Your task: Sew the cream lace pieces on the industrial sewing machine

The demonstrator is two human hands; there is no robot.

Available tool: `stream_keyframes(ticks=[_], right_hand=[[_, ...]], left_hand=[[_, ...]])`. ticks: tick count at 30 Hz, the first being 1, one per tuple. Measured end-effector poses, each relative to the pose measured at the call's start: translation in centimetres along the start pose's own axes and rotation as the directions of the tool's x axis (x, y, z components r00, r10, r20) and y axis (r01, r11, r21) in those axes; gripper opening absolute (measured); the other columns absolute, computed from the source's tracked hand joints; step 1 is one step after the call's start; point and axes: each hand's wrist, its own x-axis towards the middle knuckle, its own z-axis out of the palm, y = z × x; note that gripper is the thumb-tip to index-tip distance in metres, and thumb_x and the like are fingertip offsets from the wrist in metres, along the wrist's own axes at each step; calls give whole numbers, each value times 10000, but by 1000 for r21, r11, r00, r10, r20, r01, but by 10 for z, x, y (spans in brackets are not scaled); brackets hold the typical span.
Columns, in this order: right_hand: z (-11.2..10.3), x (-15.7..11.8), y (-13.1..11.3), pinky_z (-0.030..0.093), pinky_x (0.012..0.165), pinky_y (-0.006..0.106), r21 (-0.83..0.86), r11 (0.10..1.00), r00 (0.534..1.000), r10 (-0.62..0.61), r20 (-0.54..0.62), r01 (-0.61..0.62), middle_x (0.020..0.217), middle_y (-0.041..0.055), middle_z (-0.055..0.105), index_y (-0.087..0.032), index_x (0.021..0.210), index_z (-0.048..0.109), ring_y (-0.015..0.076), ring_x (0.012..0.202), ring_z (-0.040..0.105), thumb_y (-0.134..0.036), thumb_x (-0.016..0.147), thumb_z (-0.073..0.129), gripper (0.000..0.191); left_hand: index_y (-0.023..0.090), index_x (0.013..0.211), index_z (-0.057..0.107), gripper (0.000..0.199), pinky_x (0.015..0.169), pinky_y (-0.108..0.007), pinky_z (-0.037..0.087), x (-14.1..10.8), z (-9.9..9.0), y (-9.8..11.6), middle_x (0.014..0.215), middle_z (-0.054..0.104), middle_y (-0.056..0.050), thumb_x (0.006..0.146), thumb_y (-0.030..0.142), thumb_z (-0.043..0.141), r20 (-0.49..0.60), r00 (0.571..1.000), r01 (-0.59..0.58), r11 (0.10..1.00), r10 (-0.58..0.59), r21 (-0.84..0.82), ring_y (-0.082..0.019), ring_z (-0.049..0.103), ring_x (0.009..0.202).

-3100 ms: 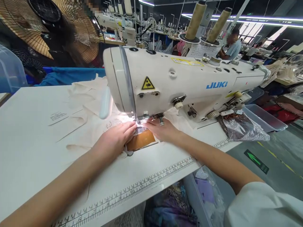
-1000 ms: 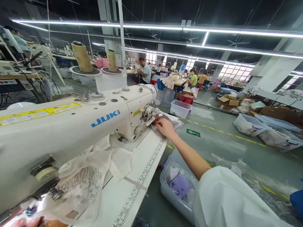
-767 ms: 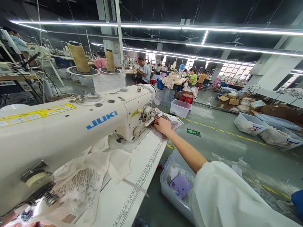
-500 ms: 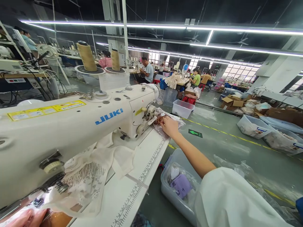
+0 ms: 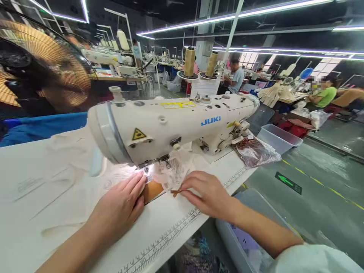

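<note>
A white JUKI sewing machine stands across the table. My left hand lies on the work beside the lit needle area, fingers stretched out together toward it. My right hand pinches a small brown piece between thumb and fingers, right of the needle. Whitish lace fabric lies under the machine arm, and pale fabric spreads over the table at the left. An orange-brown surface shows between my hands.
A plastic bag with brown items lies at the table's far right end. Below the right edge stands a clear bin. A fan is at the left. People sit at tables behind, one in light blue.
The view has swung left. My right hand has left the bag of brown items and come back near the needle with a small brown piece. My left hand now shows fully.
</note>
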Motion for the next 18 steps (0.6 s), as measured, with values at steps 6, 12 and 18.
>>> stream_keyframes(ticks=[6,12,18], right_hand=[[94,68,-3,485,711,273,-288,947,957,-55,286,141,921,57,686,-167,924,634,170,902,641,-290,1066,434,274],[107,75,22,396,571,300,-598,784,952,30,304,166,883,60,685,-181,995,669,190,840,626,-183,1029,451,221],[109,74,33,395,582,309,-602,730,910,-64,409,322,871,61,683,-180,993,686,173,765,587,-31,950,425,304]], left_hand=[[86,1217,661,443,989,-477,502,7,-14,2,1343,658,-163,1002,264,317,-19,1000,22,1000,-21,11,-313,610,1261],[45,1242,646,442,918,-449,540,7,-13,3,1299,679,-176,987,240,342,-23,999,36,999,-36,15,-315,659,1164],[48,1306,573,440,976,-438,542,8,-15,1,1319,663,-172,952,216,373,-26,997,65,993,-68,-95,-301,638,1192]])
